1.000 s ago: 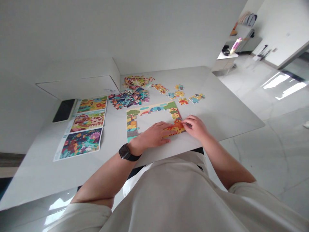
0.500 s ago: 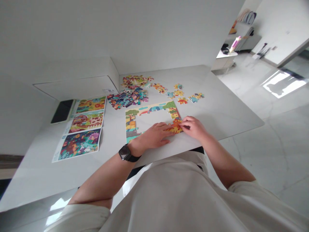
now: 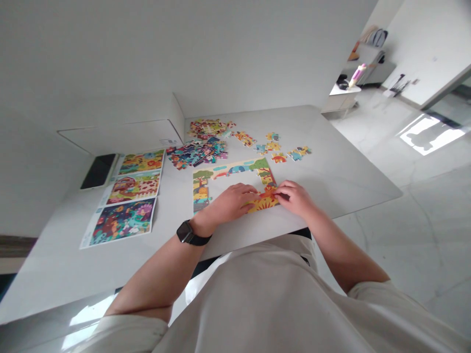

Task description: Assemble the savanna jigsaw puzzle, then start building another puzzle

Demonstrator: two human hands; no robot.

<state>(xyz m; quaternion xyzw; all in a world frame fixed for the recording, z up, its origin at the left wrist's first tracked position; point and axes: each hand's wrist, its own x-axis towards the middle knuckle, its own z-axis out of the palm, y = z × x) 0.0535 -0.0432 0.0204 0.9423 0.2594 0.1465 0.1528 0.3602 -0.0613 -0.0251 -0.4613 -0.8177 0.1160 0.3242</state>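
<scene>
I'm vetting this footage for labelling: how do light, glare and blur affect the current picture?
Head view: bright glare whitens parts of the floor; head view again: light on the table is soft, without hard shadows; same head view: print on the white box is illegible, and edges look soft where the right hand meets the puzzle frame.

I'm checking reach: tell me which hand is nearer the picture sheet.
Left. The left hand is right of the picture sheet, over the puzzle frame; the right hand is farther right.
</scene>
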